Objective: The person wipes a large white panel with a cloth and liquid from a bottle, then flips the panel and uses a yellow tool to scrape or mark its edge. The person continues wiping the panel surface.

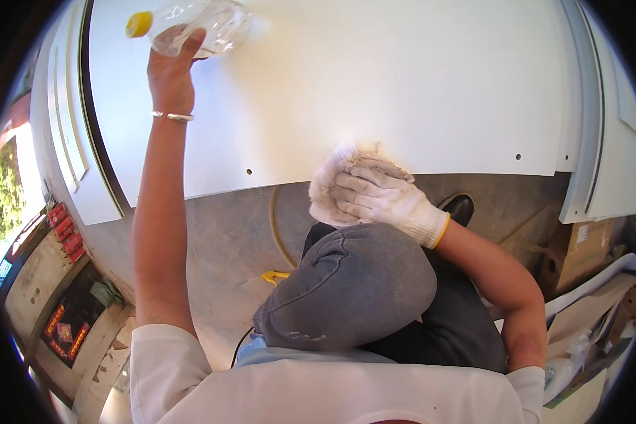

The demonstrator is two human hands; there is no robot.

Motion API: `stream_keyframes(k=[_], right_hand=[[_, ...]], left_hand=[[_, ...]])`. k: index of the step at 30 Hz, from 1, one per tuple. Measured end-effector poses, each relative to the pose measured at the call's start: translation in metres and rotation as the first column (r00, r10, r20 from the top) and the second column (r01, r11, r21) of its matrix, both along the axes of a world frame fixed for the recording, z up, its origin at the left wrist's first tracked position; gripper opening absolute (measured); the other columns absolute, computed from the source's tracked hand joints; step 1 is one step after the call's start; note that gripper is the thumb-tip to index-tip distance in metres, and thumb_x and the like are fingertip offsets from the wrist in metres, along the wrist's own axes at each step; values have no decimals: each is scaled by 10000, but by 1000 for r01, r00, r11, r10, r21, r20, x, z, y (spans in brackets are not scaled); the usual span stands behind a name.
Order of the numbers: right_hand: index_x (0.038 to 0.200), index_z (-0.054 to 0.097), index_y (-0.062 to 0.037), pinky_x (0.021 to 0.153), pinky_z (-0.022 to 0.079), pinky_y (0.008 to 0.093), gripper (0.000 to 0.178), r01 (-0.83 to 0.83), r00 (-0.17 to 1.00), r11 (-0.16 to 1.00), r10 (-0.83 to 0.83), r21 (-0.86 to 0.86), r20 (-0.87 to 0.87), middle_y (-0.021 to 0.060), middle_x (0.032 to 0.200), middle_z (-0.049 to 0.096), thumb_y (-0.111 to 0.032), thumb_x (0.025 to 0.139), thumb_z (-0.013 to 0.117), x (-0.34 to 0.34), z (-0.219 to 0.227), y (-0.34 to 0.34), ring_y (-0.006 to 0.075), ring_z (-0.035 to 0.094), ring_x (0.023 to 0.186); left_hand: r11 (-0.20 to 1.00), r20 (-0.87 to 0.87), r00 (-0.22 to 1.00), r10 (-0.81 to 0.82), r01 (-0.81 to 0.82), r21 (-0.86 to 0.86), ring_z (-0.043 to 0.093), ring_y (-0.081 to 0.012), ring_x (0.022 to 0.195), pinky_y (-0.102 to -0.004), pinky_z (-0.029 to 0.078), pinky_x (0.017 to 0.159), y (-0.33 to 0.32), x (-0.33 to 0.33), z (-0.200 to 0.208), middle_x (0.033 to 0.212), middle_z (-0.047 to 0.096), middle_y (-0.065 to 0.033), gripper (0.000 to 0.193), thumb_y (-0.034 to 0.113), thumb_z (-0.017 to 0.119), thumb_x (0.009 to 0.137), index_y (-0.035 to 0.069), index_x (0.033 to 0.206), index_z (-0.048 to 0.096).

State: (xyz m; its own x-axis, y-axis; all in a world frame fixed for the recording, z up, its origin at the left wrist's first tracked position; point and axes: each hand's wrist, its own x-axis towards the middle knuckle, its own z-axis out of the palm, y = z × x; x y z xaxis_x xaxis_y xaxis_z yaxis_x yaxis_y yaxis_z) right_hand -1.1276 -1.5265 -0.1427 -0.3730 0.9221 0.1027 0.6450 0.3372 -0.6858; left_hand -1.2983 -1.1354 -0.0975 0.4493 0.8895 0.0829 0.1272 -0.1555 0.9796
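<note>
A clear plastic bottle (222,27) with a yellow cap lies tilted on its side in my left hand (175,60), whose bare fingers wrap round it. That hand is over the far left part of a large white panel (403,85). My right hand (378,194), in a white knitted glove with a yellow cuff edge, presses on a fluffy, greyish-white cloth (325,187). The cloth lies at the panel's near edge, partly past it, just beyond my bent knee (353,283). The glove hides part of the cloth.
More white panels stand at the left (85,155) and right (601,141). On the floor are a yellow tool (274,276) and a tan hose (275,226). A cardboard box (579,254) sits at the right, near flattened cardboard (586,318). Small holes dot the panel's near edge.
</note>
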Motion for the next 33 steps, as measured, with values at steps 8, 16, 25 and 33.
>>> stream_keyframes(k=[8, 16, 25, 33], right_hand=[[1271, 730, -86, 1212, 404, 496, 417, 293, 947, 867, -320, -403, -1, 118, 1365, 698, -222, 890, 630, 62, 13, -105, 327, 586, 1378], [1470, 572, -22, 1231, 382, 522, 596, 436, -583, 321, -611, -841, -536, 170, 1508, 583, -390, 1001, 602, 76, 14, -200, 361, 549, 1404], [1561, 471, -72, 1178, 455, 513, 678, 588, -715, 341, -206, -734, -668, 123, 1569, 537, -398, 1000, 666, 69, 26, -222, 339, 543, 1408], [1589, 450, -95, 1249, 352, 536, 656, 782, -609, 211, 55, -587, -791, 110, 1600, 510, -385, 1031, 635, 94, 39, -276, 341, 462, 1482]], left_hand=[[990, -108, 986, -128, 132, 37, 668, -176, 981, -331, 577, 882, -56, 79, 33, 1059, 690, -68, 399, 253, 867, 896, 36, 1147, 644], [923, -456, 814, -360, 383, -45, 651, -284, 1231, -446, 519, 1077, -123, 152, 64, 1332, 683, -155, 444, 272, 738, 997, 46, 1361, 622], [757, -201, 731, -653, 641, -126, 698, -182, 1007, -317, 576, 763, -252, 246, 66, 1189, 687, -109, 603, 140, 945, 765, 38, 1286, 659], [533, -215, 531, -819, 844, 57, 705, -211, 885, -360, 573, 785, -385, 368, 55, 1044, 733, -130, 457, 130, 855, 836, 1, 1211, 627]])
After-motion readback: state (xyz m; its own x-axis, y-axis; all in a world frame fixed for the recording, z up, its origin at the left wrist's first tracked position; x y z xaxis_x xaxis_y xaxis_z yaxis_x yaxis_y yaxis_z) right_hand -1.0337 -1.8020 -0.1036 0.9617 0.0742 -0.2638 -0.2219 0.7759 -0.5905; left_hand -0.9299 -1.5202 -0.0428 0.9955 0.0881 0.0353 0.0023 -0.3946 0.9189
